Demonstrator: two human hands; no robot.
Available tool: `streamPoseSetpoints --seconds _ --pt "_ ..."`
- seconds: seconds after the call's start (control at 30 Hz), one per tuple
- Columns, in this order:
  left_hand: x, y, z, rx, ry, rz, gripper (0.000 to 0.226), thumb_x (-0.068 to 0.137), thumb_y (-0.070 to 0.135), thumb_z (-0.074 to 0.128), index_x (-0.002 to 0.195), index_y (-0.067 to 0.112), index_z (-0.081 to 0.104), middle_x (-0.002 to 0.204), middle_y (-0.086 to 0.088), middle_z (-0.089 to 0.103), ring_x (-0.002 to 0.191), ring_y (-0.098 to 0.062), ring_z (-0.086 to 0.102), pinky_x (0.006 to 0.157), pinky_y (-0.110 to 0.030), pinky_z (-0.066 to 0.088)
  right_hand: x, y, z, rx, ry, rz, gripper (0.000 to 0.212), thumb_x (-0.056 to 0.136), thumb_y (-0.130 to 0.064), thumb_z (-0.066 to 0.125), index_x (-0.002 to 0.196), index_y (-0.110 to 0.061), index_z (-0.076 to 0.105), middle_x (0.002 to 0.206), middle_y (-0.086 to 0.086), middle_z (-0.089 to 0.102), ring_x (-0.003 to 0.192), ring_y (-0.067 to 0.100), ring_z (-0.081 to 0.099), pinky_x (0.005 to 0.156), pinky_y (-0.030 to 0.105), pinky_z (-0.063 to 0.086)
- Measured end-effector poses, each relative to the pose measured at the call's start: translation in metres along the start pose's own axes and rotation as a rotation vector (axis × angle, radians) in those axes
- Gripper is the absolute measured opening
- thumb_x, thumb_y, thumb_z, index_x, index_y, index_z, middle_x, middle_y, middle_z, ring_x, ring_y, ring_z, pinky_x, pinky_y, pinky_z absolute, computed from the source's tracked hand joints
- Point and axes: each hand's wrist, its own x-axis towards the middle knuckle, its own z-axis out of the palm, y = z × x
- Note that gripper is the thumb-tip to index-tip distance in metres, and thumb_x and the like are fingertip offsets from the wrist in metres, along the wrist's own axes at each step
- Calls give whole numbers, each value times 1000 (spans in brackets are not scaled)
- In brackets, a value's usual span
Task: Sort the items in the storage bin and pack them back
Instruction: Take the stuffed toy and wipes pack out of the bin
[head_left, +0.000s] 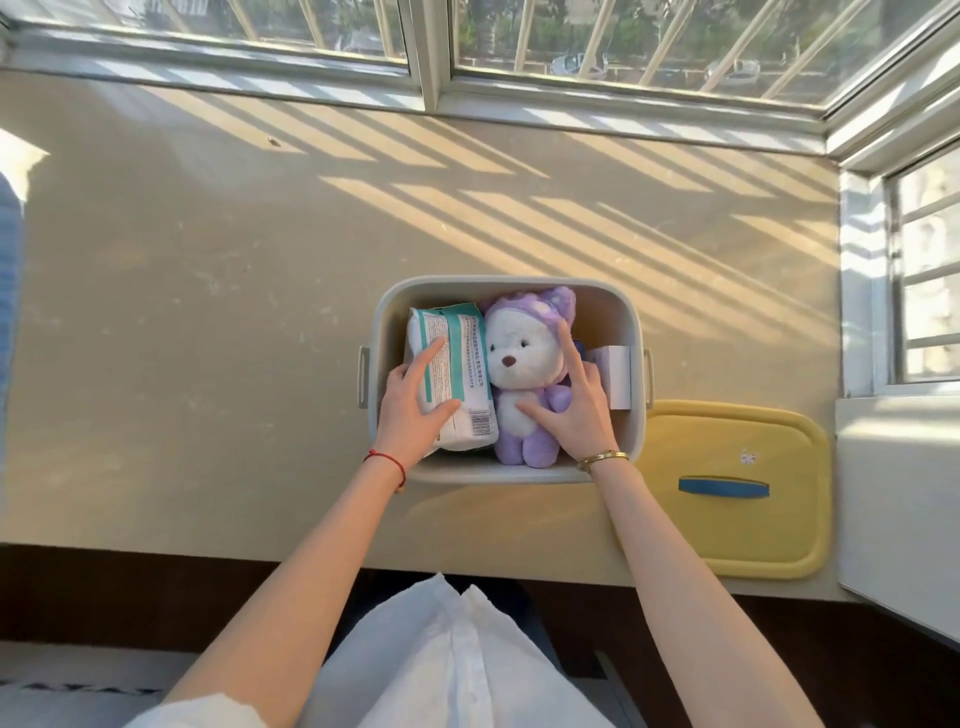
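The storage bin (506, 475) stands on the bench (208, 312) right in front of you, open at the top, so both hands can reach in from above. Inside, the packet (457, 364) lies along the left wall and the plush bear (519, 374) lies on its back beside it, touching it; this close fit probably saves room. Your left hand (415, 400) grips the near part of the packet, fingers on top and thumb curled at its side, I think to keep it against the wall. Your right hand (571, 405) rests on the bear with spread, straight fingers and seems to press it down. A white box (615, 374) stands at the right wall. The yellow lid (737, 493) waits on the bench just right of the bin, still off for closing later.
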Motion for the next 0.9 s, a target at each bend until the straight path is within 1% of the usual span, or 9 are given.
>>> streamPoseSetpoints --seconds 0.13,0.3,0.37,0.43,0.5,0.57,0.67,0.77,0.9 --pt "-2 4 -2 -214 -81 -35 76 85 3 68 144 39 38 137 15 48 109 13 51 93 -10 44 -2 2 0 -20 -57 27 105 76 -24 77 149 -49 7 115 4 42 93 12 46 90 23 35" --pt "-8 8 -7 -340 -89 -40 75 84 -7 65 142 38 43 143 8 46 124 1 49 98 -29 50 -7 5 -1 56 5 30 97 77 -13 75 150 -44 18 117 2 46 97 4 45 87 5 33" --pt "-13 12 -14 -342 -86 -19 75 84 -6 65 141 37 43 144 8 45 127 -3 47 99 -34 50 -9 4 -5 106 46 13 93 76 -12 74 149 -42 24 124 2 50 109 2 45 100 12 36" --pt "-20 16 -25 -336 -81 12 74 85 -5 65 141 37 43 144 6 45 128 -5 47 96 -31 52 -14 -1 -13 158 66 -10 88 78 -10 73 148 -40 29 132 -3 50 122 1 44 106 20 36" --pt "-30 22 -38 -338 -71 45 73 85 -4 65 141 38 43 144 4 44 128 -8 48 89 -27 55 -22 -10 -24 223 67 -23 85 80 -7 73 148 -36 31 139 -14 48 126 -8 42 100 10 36" --pt "-42 29 -52 -342 -64 77 72 86 -3 64 141 38 42 141 5 44 126 -8 49 83 -26 57 -32 -20 -36 297 60 -36 84 82 -4 72 149 -32 31 144 -12 47 127 -7 44 95 6 38" --pt "-64 37 -76 -372 -60 99 72 87 -1 63 141 41 40 136 15 41 124 -8 49 75 -28 59 -51 -35 -47 405 18 -66 83 84 -3 71 150 -32 30 146 -1 48 131 10 48 100 20 46" --pt "-88 41 -97 -402 -18 136 69 87 0 64 137 42 44 139 13 40 126 -11 49 74 -33 60 -69 -55 -50 437 -5 -87 82 85 -9 72 148 -38 29 142 3 52 127 15 53 101 35 49" --pt "-122 44 -119 -401 49 173 66 86 0 65 136 39 46 134 19 42 123 -11 52 71 -32 60 -94 -83 -48 485 -42 -146 81 85 -7 72 149 -34 29 140 3 53 125 11 55 100 31 50"
